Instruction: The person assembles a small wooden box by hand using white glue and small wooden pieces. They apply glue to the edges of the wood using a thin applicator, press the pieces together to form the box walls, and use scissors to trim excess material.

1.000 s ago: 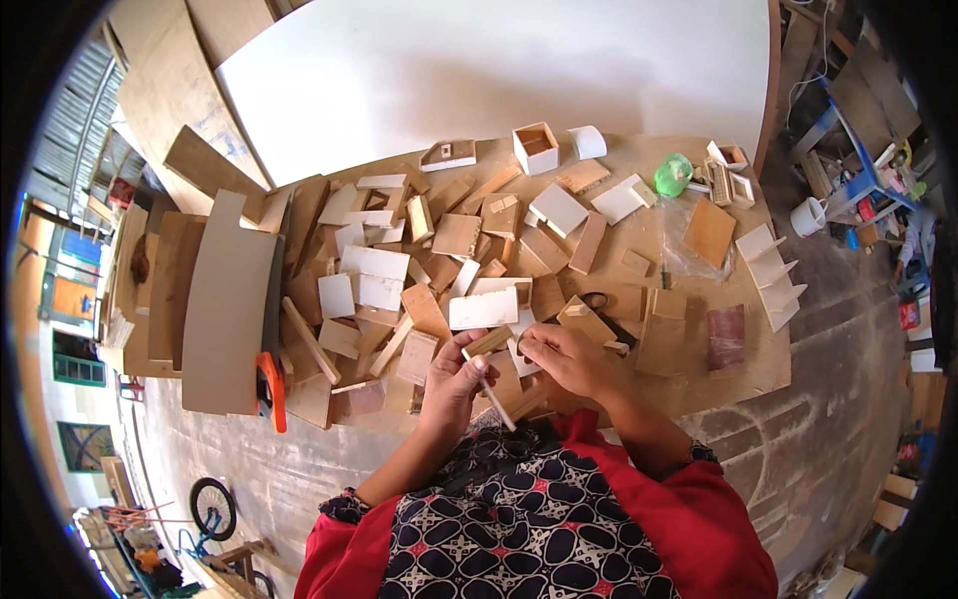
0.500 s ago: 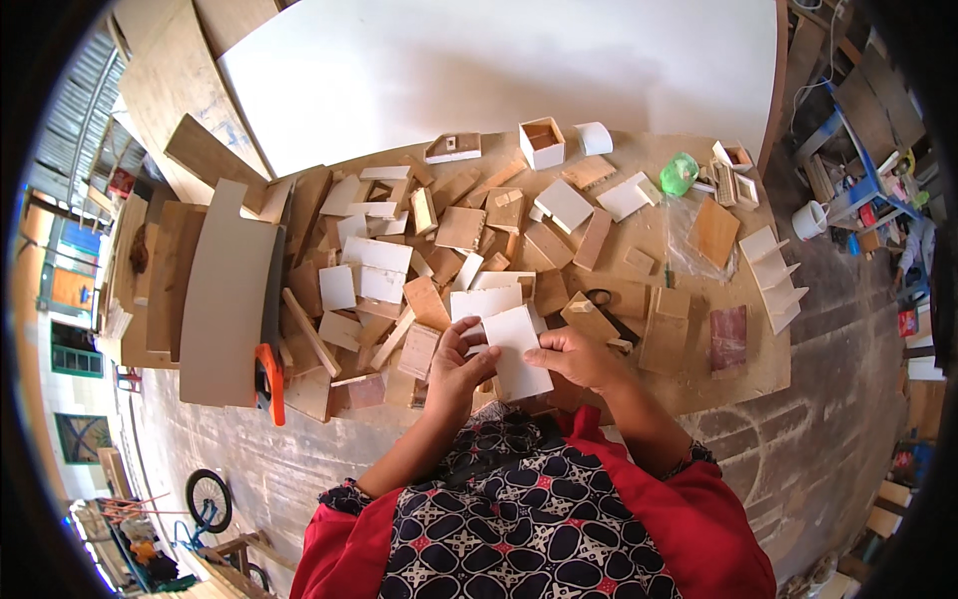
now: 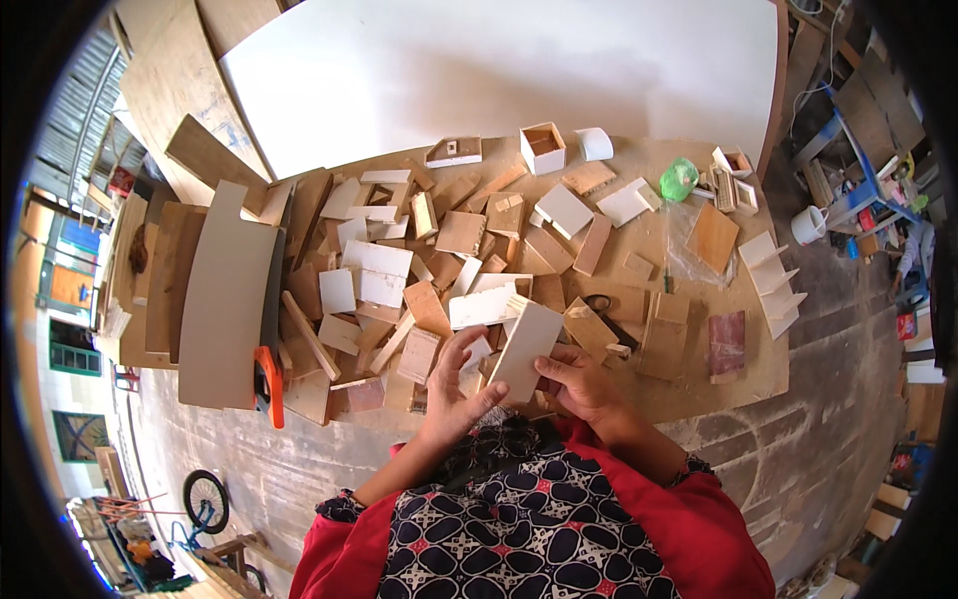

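Close to the table's near edge, my right hand point(image 3: 581, 387) grips a white rectangular wooden piece point(image 3: 528, 349) by its right side, the thumb lying on its face. The piece is tilted, and a bare wood edge shows along its left and top. My left hand point(image 3: 458, 391) is just to its left with fingers and thumb spread; whether a fingertip touches the piece is hard to tell. Behind the piece lies a white board point(image 3: 483, 307) among the offcuts. To the right of it rest a pair of dark-handled scissors point(image 3: 599, 301), partly hidden by wood blocks.
Wood offcuts point(image 3: 461, 232) are heaped over the table point(image 3: 768, 349). An open white box point(image 3: 542, 150) and a green plastic ball-shaped thing point(image 3: 679, 179) stand toward the back. At left, an orange-handled saw point(image 3: 267, 384) leans by tall boards point(image 3: 225, 299). A large white panel point(image 3: 499, 70) rises behind.
My left hand has let go of the white piece and opened. My right hand has moved slightly right and tilted the piece, turning its edge into view.
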`<control>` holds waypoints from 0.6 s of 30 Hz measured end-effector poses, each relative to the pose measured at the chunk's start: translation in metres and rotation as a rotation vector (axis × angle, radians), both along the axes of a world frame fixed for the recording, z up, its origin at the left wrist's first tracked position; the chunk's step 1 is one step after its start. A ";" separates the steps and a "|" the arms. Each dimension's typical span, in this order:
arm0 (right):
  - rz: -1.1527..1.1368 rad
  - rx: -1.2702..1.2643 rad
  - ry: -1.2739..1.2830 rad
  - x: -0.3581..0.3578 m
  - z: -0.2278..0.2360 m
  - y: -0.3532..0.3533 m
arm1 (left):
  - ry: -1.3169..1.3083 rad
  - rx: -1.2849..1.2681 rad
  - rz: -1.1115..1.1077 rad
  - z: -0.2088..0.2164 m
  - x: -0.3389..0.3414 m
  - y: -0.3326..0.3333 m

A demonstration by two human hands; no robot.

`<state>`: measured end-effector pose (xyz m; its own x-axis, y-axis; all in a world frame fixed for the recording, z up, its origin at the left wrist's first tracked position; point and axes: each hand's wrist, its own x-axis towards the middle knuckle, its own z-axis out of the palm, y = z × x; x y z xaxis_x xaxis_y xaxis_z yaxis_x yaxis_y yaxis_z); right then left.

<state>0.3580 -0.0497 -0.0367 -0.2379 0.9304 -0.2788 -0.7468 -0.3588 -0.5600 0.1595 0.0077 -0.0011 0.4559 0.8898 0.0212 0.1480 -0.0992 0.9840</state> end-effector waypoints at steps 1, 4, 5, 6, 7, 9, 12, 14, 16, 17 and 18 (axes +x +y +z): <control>-0.017 0.026 0.037 0.000 -0.003 -0.002 | -0.034 0.004 0.017 -0.001 0.001 -0.002; -0.052 0.093 0.134 -0.001 -0.007 -0.003 | -0.171 -0.081 -0.039 -0.006 0.007 -0.005; -0.052 0.109 0.153 -0.001 -0.002 -0.002 | -0.224 -0.124 -0.073 -0.006 0.009 -0.006; -0.053 0.126 0.172 -0.001 0.002 -0.002 | -0.233 -0.176 -0.068 -0.004 0.011 -0.007; -0.049 0.107 0.155 -0.002 0.007 0.000 | -0.242 -0.228 -0.062 0.002 0.012 -0.009; -0.047 0.069 0.119 -0.005 0.016 0.002 | -0.296 -0.343 -0.046 0.005 0.013 -0.010; 0.013 0.051 -0.005 -0.003 -0.005 -0.001 | -0.428 -0.562 -0.011 0.001 0.007 -0.007; 0.115 0.078 -0.252 0.005 0.000 0.000 | -0.517 -0.750 0.010 -0.014 -0.005 -0.001; 0.134 0.120 -0.463 0.014 0.012 0.003 | -0.507 -0.844 0.052 -0.011 -0.006 -0.002; 0.106 0.146 -0.553 0.020 0.015 0.002 | -0.568 -0.921 0.013 -0.011 -0.011 0.001; 0.077 0.171 -0.643 0.025 0.019 0.001 | -0.628 -0.998 -0.028 -0.010 -0.013 0.002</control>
<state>0.3835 -0.0483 -0.0173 -0.1414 0.9610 -0.2377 -0.2207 -0.2646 -0.9388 0.1463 0.0101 -0.0110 0.6329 0.6292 -0.4512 -0.3801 0.7602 0.5269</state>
